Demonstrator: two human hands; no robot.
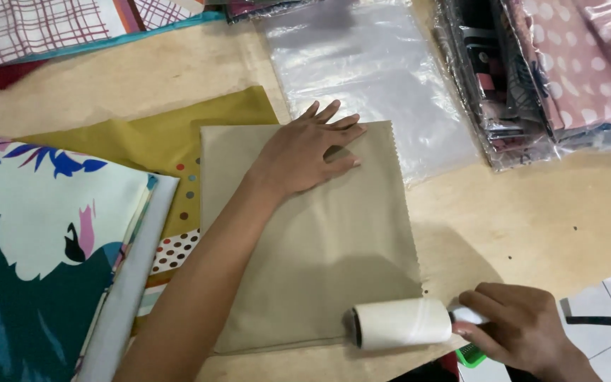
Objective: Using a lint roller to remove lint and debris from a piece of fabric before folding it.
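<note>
Head view: left hand (304,157) lies flat, fingers spread, on a folded beige cloth (319,240) lying on the wooden table (532,226); right hand (521,327) grips a lint roller (403,322) by its handle at the cloth's near edge

A pale wooden table (532,212) carries folded khaki cloth (319,255), clear plastic bags (376,78), mustard fabric (157,134) and wrapped fabric stacks (546,71)
</note>
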